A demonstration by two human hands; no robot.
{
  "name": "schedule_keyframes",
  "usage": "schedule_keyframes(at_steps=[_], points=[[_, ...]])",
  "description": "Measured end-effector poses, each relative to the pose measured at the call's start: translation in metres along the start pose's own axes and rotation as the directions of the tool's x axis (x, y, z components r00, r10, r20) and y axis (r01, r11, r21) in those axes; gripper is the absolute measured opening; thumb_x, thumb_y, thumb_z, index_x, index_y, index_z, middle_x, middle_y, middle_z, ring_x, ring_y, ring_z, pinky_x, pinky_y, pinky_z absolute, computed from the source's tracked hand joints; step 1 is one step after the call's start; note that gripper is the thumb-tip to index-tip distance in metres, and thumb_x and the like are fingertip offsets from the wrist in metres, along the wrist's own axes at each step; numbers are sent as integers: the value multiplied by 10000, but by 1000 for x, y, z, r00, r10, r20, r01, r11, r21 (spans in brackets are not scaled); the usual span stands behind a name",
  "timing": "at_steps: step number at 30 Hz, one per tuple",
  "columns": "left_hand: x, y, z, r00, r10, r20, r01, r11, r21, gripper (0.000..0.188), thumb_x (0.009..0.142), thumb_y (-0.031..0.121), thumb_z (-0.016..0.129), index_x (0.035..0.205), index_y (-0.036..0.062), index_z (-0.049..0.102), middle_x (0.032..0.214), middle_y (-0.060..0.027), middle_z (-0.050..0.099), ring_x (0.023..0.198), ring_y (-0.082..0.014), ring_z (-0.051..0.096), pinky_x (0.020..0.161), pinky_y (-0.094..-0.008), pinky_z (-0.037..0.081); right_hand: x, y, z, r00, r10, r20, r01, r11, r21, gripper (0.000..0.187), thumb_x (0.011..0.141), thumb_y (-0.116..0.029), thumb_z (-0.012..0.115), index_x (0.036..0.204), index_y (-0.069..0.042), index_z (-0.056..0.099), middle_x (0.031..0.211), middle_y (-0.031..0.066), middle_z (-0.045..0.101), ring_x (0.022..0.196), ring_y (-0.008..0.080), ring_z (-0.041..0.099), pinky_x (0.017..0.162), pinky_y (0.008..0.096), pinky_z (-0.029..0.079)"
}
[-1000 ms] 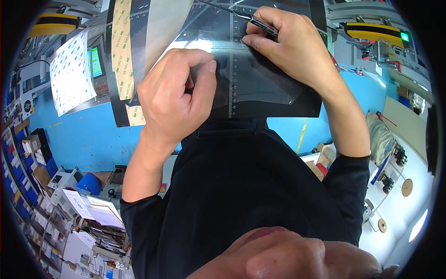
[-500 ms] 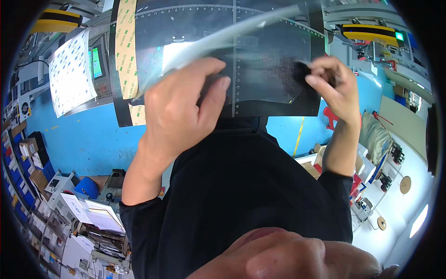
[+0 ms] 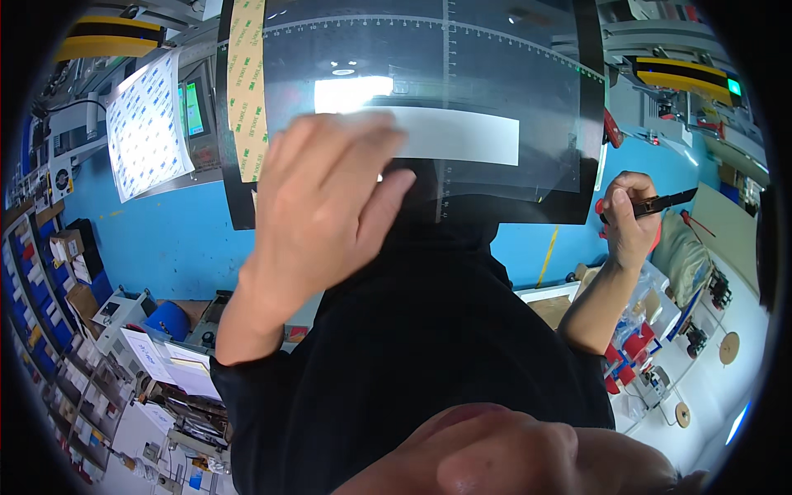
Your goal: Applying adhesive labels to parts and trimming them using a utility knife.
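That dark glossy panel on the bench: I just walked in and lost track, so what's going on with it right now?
A person is working over the dark panel, which has ruled markings and a yellowish tape strip along one edge. The left hand is spread flat, pressing on a white strip lying across the panel. The right hand is off to the side, clear of the panel, gripping a thin dark tool.

Left hand (image 3: 326,210) raised, fingers spread and loosely open, palm facing away, right hand (image 3: 629,219) off to the right, fingers curled closed.
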State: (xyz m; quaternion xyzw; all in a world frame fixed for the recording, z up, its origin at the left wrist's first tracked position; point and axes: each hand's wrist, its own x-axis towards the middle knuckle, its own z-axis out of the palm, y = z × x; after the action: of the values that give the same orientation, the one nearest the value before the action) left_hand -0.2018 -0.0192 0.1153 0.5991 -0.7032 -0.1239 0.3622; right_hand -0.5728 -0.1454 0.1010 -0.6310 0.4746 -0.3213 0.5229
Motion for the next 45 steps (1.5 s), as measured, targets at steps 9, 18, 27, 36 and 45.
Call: schedule_keyframes(at_steps=[9, 18, 27, 36, 45], points=[[9, -10, -3, 973, -143, 182, 88, 956, 281, 532, 795, 253, 789, 1290, 112, 651, 1458, -192, 474, 1328, -423, 440, 1075, -503, 357, 1, -4, 5, 1000, -8, -2, 8, 999, -40, 171, 949, -97, 653, 1083, -12, 588, 783, 39, 562, 644, 75, 453, 558, 217, 325], [14, -2, 2, 952, -189, 241, 125, 958, 256, 468, 819, 272, 767, 1280, 237, 690, 1520, -225, 387, 1392, -464, 352, 1122, -576, 286, 8, -2, 12, 1000, 10, 8, -10, 998, -62, 177, 943, -86, 658, 1086, -11, 586, 806, 51, 588, 638, 67, 459, 542, 208, 310], [13, 0, 3, 944, -186, 273, 106, 953, 283, 458, 828, 254, 754, 1282, 258, 694, 1540, -226, 369, 1406, -479, 329, 1128, -596, 264, 16, -9, 23, 999, -29, 18, 30, 997, -71, 173, 942, -108, 672, 1071, -19, 600, 801, 38, 603, 640, 59, 487, 539, 202, 332], [14, 5, 11, 961, -142, 238, 91, 973, 213, 480, 818, 112, 701, 1292, 183, 672, 1451, -251, 414, 1370, -451, 380, 1122, -603, 268, 17, -9, 30, 999, -33, 32, 36, 997, -67, 171, 940, -122, 675, 1058, -15, 611, 793, 33, 615, 650, 59, 497, 557, 202, 332], [22, 21, 35, 976, -55, 212, 20, 986, 166, 517, 778, 73, 653, 1287, 162, 663, 1447, -225, 415, 1370, -426, 374, 1128, -604, 253, 13, -14, 34, 997, -74, 27, 75, 996, -52, 165, 951, -138, 673, 1054, -22, 615, 796, 24, 613, 664, 57, 507, 561, 199, 335]])
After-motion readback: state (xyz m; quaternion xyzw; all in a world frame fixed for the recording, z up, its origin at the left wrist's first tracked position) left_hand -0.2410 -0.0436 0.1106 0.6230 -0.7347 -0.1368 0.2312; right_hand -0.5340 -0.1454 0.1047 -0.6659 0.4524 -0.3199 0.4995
